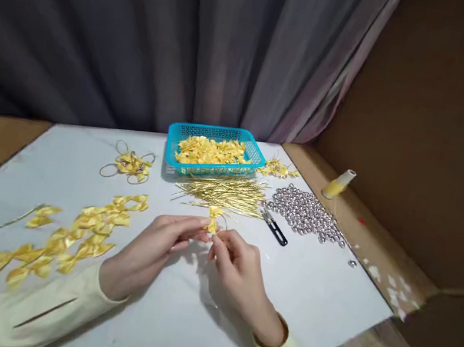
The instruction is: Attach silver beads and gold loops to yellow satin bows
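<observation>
Sitting upright between two bare hands, a small yellow ribbon bow [213, 220] is held near the middle of a white tabletop [168, 330]. It rises above the fingertips, just beyond both hands. The left hand [160, 236] reaches in from the left, fingers extended and drawn together, its fingertips pinching the bow's left side. The right hand [238, 261] is curled, thumb and forefinger brought together at the bow's lower right edge; whether they grip the ribbon itself or a thin strand beside it cannot be told.

Just beyond the bow lies a heap of gold wire stems [226, 193], and behind that a blue plastic basket [215, 169] holding many yellow ribbon pieces [211, 151]. To the right are black-handled snips [276, 230], a spread of shiny silver beads [306, 212] and, farther off, a tilted thread cone [337, 185] wound with yellow. On the left, more yellow bows [91, 220] form a slanting band beside the left forearm, with a looped yellow cluster [130, 164] beyond them. A dark curtain [157, 35] hangs behind the table.
</observation>
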Demonstrator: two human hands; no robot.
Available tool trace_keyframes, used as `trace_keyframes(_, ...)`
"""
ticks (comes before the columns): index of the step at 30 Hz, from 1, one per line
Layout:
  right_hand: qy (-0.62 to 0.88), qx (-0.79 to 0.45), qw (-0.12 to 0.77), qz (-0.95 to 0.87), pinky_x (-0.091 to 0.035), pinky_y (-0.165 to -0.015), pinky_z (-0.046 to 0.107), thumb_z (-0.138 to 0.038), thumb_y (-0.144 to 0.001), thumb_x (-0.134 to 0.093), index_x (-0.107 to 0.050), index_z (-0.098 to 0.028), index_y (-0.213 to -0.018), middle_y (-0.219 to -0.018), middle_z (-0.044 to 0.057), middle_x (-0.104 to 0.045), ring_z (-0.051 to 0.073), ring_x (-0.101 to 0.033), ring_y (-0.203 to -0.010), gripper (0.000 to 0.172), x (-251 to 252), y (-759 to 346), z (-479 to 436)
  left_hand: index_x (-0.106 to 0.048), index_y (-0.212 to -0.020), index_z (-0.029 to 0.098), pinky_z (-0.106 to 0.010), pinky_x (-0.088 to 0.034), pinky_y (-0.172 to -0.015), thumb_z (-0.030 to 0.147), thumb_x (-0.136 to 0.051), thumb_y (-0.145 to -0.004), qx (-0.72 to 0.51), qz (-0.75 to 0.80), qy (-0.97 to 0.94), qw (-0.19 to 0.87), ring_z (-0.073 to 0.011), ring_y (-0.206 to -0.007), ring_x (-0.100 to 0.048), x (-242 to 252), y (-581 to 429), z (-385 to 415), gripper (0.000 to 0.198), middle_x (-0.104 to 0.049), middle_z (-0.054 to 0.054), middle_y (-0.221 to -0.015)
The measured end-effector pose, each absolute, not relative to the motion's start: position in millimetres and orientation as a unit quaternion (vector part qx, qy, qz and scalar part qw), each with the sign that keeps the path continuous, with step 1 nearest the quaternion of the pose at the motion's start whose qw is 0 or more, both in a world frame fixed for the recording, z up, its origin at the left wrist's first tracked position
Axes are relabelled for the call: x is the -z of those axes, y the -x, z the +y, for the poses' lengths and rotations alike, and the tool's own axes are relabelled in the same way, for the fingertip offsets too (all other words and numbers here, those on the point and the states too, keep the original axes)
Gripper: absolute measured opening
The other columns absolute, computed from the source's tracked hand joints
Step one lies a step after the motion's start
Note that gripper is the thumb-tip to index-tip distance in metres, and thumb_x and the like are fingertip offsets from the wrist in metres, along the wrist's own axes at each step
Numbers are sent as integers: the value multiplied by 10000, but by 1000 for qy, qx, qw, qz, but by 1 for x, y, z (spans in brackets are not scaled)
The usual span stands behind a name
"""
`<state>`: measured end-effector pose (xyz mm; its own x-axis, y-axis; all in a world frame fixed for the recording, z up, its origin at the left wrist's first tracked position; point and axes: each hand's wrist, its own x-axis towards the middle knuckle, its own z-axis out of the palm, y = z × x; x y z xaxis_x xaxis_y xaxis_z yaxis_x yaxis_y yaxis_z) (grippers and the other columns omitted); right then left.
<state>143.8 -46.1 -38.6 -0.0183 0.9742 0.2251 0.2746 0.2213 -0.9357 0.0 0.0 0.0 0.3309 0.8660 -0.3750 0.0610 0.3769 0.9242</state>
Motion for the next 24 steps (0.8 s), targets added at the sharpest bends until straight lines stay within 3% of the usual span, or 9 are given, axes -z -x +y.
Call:
trace_keyframes(11, 493, -327, 484, -644, -316, -506, 181, -215, -881, -423, -515, -161, -712, -605, -19, -544, 76, -430, -487, 200, 41, -146, -47, -673, -702, 141, -231, -306, -614, 362, -620, -769, -295, 490, -505, 646, -131, -691, -453, -2, 5, 2, 237, -620, -24, -708)
trace_keyframes(24, 493, -304, 488, -653, -326, -498, 174, -199, -874, -423, -516, -161, -719, -594, -16, -550, 75, -441, -482, 185, 43, -147, -47, -683, -740, 159, -235, -323, -678, 372, -628, -761, -276, 498, -510, 644, -142, -767, -498, 0, 7, 4, 221, -649, -22, -741)
